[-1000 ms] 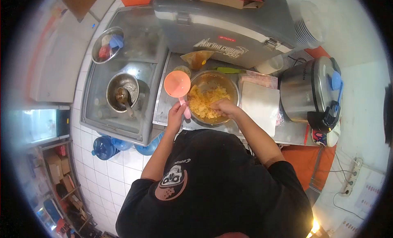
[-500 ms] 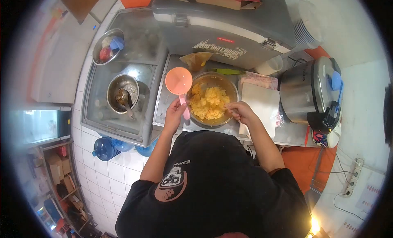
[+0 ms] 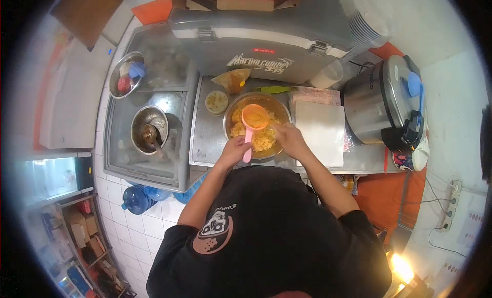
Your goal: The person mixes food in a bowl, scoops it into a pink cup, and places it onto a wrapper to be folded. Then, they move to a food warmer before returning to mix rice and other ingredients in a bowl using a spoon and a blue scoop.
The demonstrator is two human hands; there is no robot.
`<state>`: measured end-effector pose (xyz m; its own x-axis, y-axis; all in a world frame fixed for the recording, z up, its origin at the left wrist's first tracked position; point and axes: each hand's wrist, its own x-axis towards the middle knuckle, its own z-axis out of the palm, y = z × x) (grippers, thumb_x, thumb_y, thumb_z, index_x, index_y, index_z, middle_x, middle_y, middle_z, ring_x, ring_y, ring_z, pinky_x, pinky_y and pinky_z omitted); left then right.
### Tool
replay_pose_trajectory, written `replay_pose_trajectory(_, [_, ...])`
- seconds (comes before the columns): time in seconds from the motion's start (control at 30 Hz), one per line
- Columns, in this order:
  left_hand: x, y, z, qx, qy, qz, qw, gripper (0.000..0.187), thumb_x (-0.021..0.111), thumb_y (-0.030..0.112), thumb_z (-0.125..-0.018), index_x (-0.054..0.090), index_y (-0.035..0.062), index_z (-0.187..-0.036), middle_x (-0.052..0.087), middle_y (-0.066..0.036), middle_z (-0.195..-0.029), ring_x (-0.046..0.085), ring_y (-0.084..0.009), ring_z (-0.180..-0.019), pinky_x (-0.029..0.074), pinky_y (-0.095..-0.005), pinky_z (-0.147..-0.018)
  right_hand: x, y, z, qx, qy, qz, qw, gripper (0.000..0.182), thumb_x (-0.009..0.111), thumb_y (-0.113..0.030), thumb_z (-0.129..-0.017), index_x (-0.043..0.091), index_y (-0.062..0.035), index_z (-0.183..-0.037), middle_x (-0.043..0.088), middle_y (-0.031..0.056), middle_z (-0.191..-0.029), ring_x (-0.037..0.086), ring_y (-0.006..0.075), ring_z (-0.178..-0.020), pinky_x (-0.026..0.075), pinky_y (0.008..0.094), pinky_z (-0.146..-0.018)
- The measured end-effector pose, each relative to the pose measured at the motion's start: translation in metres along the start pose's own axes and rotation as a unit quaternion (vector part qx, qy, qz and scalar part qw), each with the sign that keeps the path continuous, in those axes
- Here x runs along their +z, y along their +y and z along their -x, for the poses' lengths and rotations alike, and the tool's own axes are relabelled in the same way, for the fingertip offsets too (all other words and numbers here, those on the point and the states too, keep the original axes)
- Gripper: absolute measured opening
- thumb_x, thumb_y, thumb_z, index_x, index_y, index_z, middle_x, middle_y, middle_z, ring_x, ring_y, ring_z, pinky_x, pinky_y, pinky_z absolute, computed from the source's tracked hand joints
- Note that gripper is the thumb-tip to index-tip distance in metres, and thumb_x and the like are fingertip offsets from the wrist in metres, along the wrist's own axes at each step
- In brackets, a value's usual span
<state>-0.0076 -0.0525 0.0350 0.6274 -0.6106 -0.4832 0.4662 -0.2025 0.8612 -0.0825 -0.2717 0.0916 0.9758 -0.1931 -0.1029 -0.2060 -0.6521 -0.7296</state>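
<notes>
My left hand [image 3: 236, 150] is closed round the handle of a pink scoop [image 3: 247, 152]. The scoop's round cup is over a metal bowl [image 3: 228, 109], and yellow food shows inside it. Crumbly yellow food that looks like rice [image 3: 264, 139] fills much of the bowl. At the bowl's right side, my right hand [image 3: 290, 139] has its fingers closed close to the scoop and the food. What those fingers hold, if anything, is hidden. Left of the bowl stands a small tub [image 3: 217, 101] with bits of food in it.
Behind the bowl are a bag of brown stuff [image 3: 234, 81], a green-handled tool [image 3: 271, 89] and a grey cooler box [image 3: 205, 57]. Paper sheets [image 3: 320, 129] and a rice cooker [image 3: 365, 100] are at right. A metal bowl with a ladle [image 3: 148, 136] rests on the glass-topped freezer [image 3: 115, 165].
My left hand has brought the scoop right, over the bowl, and its cup now holds yellow food. The small tub, hidden before, is visible. The camera view has shifted slightly.
</notes>
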Motion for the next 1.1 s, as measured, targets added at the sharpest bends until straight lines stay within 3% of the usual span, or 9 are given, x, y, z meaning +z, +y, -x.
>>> replay_pose_trajectory(0.07, [-0.002, 0.005, 0.007, -0.020, 0.029, 0.022, 0.999, 0.029, 0.057, 0.007, -0.091, 0.055, -0.0044, -0.117, 0.065, -0.007, -0.087, 0.063, -0.0118, -0.072, 0.050, -0.0251, -0.062, -0.010, -0.002, -0.004, -0.008, 0.018, 0.003, 1.000, 0.037, 0.055, -0.013, -0.085, 0.062, -0.0118, -0.122, 0.058, 0.0226, -0.096, 0.060, 0.0402, -0.088, 0.048, 0.0433, -0.080])
replay_pose_trajectory(0.23, [-0.027, -0.007, 0.009, 0.017, 0.048, 0.055, 0.997, 0.031, 0.054, 0.006, -0.092, 0.051, -0.0045, -0.122, 0.065, -0.009, -0.092, 0.065, -0.0149, -0.077, 0.053, -0.0261, -0.067, -0.028, -0.005, -0.027, 0.182, -0.026, 0.181, 0.966, 0.030, 0.052, -0.022, -0.088, 0.068, -0.0099, -0.111, 0.060, 0.0205, -0.096, 0.061, 0.0351, -0.095, 0.049, 0.0416, -0.080])
replay_pose_trajectory(0.4, [-0.037, -0.009, 0.010, 0.062, 0.098, 0.081, 0.990, 0.034, 0.053, 0.005, -0.093, 0.048, -0.0028, -0.125, 0.064, -0.011, -0.099, 0.064, -0.0157, -0.082, 0.053, -0.0279, -0.074, -0.004, 0.013, -0.037, 0.181, -0.099, 0.294, 0.933, 0.023, 0.054, -0.019, -0.083, 0.071, -0.0055, -0.090, 0.067, 0.0208, -0.091, 0.065, 0.0368, -0.091, 0.053, 0.0435, -0.077])
replay_pose_trajectory(0.5, [-0.040, -0.018, 0.012, 0.077, 0.112, 0.127, 0.982, 0.034, 0.054, 0.006, -0.093, 0.048, -0.0021, -0.125, 0.063, -0.011, -0.101, 0.064, -0.0160, -0.086, 0.053, -0.0280, -0.075, -0.005, 0.010, -0.046, 0.217, -0.192, 0.251, 0.923, 0.026, 0.054, -0.015, -0.078, 0.070, -0.0017, -0.093, 0.068, 0.0209, -0.092, 0.067, 0.0351, -0.090, 0.053, 0.0442, -0.075])
replay_pose_trajectory(0.57, [-0.040, -0.019, 0.012, 0.075, 0.111, 0.143, 0.981, 0.034, 0.053, 0.007, -0.093, 0.047, -0.0017, -0.126, 0.063, -0.011, -0.102, 0.064, -0.0165, -0.088, 0.053, -0.0290, -0.078, 0.019, 0.065, -0.054, 0.026, -0.254, 0.215, 0.943, 0.028, 0.056, -0.012, -0.072, 0.070, 0.0004, -0.093, 0.069, 0.0172, -0.082, 0.069, 0.0287, -0.076, 0.053, 0.0400, -0.063])
replay_pose_trajectory(0.6, [-0.040, -0.018, 0.013, 0.080, 0.108, 0.148, 0.980, 0.035, 0.053, 0.007, -0.093, 0.047, -0.0017, -0.126, 0.063, -0.011, -0.102, 0.064, -0.0170, -0.088, 0.053, -0.0301, -0.078, 0.020, 0.061, -0.054, 0.025, -0.255, 0.217, 0.942, 0.028, 0.056, -0.012, -0.072, 0.070, 0.0004, -0.093, 0.069, 0.0172, -0.082, 0.069, 0.0287, -0.076, 0.053, 0.0400, -0.063])
replay_pose_trajectory(0.67, [-0.042, -0.019, 0.014, 0.084, 0.108, 0.156, 0.978, 0.035, 0.052, 0.007, -0.093, 0.046, -0.0016, -0.127, 0.063, -0.010, -0.102, 0.064, -0.0174, -0.087, 0.053, -0.0311, -0.079, 0.029, 0.052, -0.045, 0.290, -0.253, -0.051, 0.922, 0.021, 0.066, -0.014, -0.069, 0.068, 0.0006, -0.084, 0.056, 0.0100, -0.057, 0.056, 0.0162, -0.053, 0.042, 0.0341, -0.049])
replay_pose_trajectory(0.8, [-0.042, -0.016, 0.016, 0.073, 0.103, 0.155, 0.980, 0.036, 0.052, 0.006, -0.093, 0.046, -0.0011, -0.127, 0.063, -0.011, -0.102, 0.064, -0.0183, -0.089, 0.053, -0.0321, -0.080, 0.042, 0.033, -0.040, 0.338, -0.212, -0.194, 0.896, 0.013, 0.068, -0.014, -0.070, 0.062, -0.0072, -0.061, 0.048, 0.0010, -0.049, 0.036, 0.0102, -0.039, 0.023, 0.0280, -0.039])
replay_pose_trajectory(1.1, [-0.041, -0.012, 0.008, 0.087, 0.090, 0.169, 0.978, 0.028, 0.048, 0.001, -0.090, 0.043, -0.0024, -0.118, 0.060, -0.010, -0.090, 0.064, -0.0177, -0.083, 0.054, -0.0298, -0.072, -0.001, 0.025, -0.027, 0.339, -0.141, -0.311, 0.877, 0.017, 0.063, -0.014, -0.073, 0.071, 0.0006, -0.071, 0.052, 0.0030, -0.049, 0.044, 0.0105, -0.044, 0.032, 0.0265, -0.044])
